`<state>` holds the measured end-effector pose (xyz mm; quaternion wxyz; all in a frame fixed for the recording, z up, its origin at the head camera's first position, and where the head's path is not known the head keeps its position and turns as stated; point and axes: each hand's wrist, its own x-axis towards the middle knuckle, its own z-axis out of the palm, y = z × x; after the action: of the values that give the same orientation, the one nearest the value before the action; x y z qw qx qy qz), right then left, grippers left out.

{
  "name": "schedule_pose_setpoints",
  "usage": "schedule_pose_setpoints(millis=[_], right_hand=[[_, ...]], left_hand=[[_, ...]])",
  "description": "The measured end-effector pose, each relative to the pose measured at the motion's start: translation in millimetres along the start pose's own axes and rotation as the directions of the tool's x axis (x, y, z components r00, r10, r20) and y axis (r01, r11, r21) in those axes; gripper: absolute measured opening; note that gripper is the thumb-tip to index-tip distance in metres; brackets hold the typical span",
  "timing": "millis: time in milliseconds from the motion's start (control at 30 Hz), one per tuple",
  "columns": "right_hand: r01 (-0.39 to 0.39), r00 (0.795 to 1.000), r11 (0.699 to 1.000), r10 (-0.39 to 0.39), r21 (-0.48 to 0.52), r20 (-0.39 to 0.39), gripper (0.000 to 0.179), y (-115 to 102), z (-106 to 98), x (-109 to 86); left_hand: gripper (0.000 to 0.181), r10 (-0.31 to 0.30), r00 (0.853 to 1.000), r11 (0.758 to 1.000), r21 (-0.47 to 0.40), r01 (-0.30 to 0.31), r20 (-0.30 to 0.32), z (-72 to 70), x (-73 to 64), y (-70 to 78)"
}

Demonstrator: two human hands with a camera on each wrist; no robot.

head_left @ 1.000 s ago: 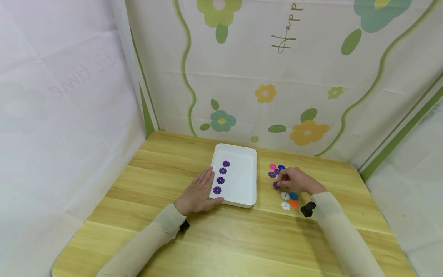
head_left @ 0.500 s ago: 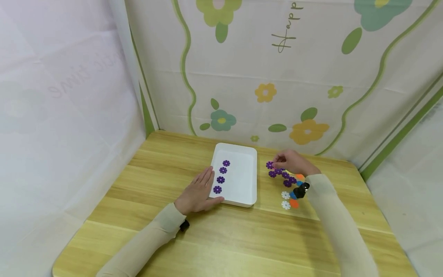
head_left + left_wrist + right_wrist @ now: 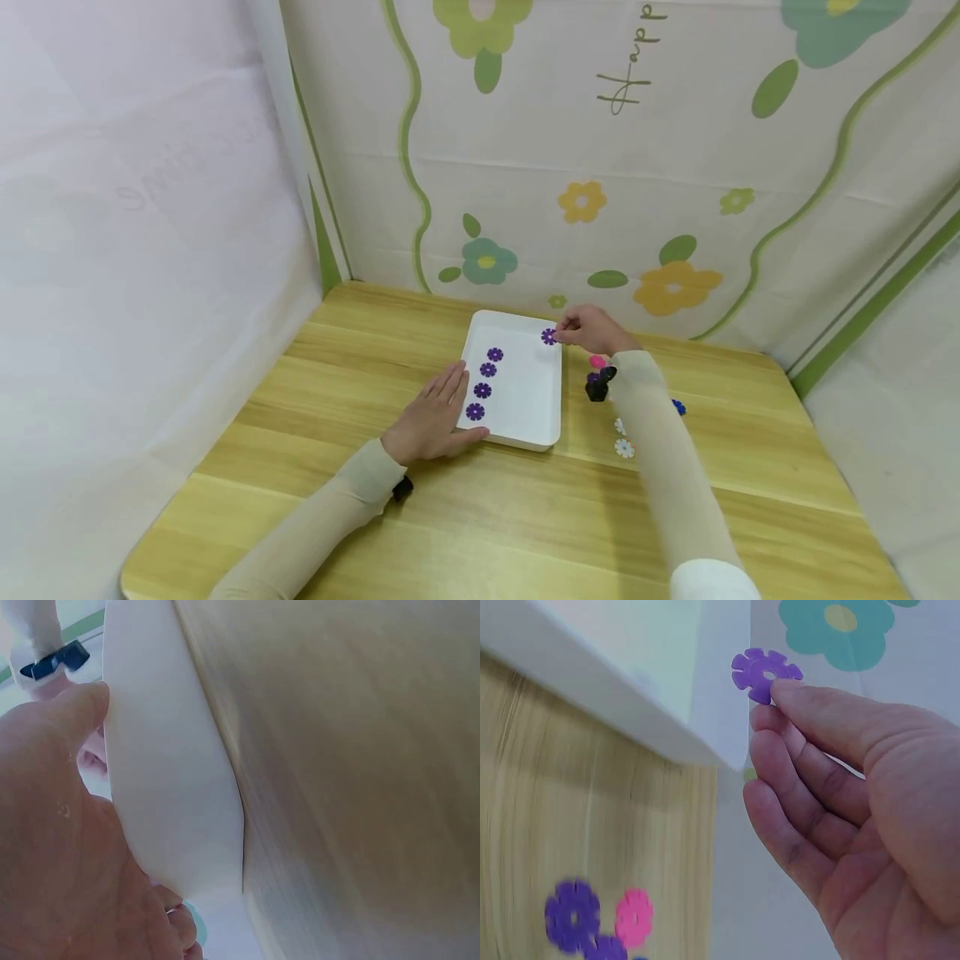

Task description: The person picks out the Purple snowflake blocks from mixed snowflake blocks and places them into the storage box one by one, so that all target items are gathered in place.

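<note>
Purple flower piece carried from table to white tray

Change. Half a second ago I saw the right hand above the loose pieces on the table, right of the tray. It is now at the tray's far right corner, and in the head view the held piece shows against the tray's interior. I cannot tell how high it is above the tray floor.

Right hand. Thumb and forefinger pinch the piece by its edge; the right wrist view shows the other fingers loosely bent, holding nothing.

Left hand. Fingers extended, laid against the tray's left edge, gripping no piece. Its position matches the preceding frame. I judge that this contact steadies the tray.

Tray contents. Four purple pieces lie in a row along the left side, unchanged. The held piece is well apart from them.

Table contents. A pink piece, a white piece and a blue piece show around the right sleeve, which hides part of the group.

Status. I rate the work as mid-transfer: the piece is off the table and not yet released.
</note>
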<state>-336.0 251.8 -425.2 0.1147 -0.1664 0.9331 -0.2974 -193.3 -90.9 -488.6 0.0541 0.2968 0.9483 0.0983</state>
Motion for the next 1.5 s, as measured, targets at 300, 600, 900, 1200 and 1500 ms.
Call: schedule_pose_setpoints(millis=[300, 600, 900, 1200, 1500], right_hand=[[-0.050, 0.998, 0.998, 0.051, 0.024, -0.030, 0.015, -25, 25, 34.1], [-0.076, 0.994, 0.991, 0.084, 0.109, -0.071, 0.012, -38, 61, 57.3], [-0.179, 0.958, 0.965, 0.215, 0.193, -0.187, 0.013, -43, 84, 68.2], [-0.241, 0.934, 0.954, 0.278, 0.181, -0.222, 0.015, -44, 92, 70.4], [-0.234, 0.945, 0.961, 0.261, 0.148, -0.200, 0.017, -46, 90, 70.7]], left_hand=[[0.106, -0.008, 1.000, 1.000, -0.006, 0.008, 0.003, -2.0, 0.9, 0.4], [0.107, -0.015, 1.000, 1.000, 0.008, 0.015, 0.008, -0.4, 1.7, -1.6], [0.108, -0.016, 1.000, 1.000, 0.001, 0.016, 0.011, -1.1, 1.6, -0.7], [0.106, -0.002, 1.000, 1.000, -0.008, 0.002, -0.003, -2.9, 1.0, 1.3], [0.106, -0.003, 1.000, 1.000, -0.012, 0.003, -0.012, -1.2, 0.2, 0.3]])
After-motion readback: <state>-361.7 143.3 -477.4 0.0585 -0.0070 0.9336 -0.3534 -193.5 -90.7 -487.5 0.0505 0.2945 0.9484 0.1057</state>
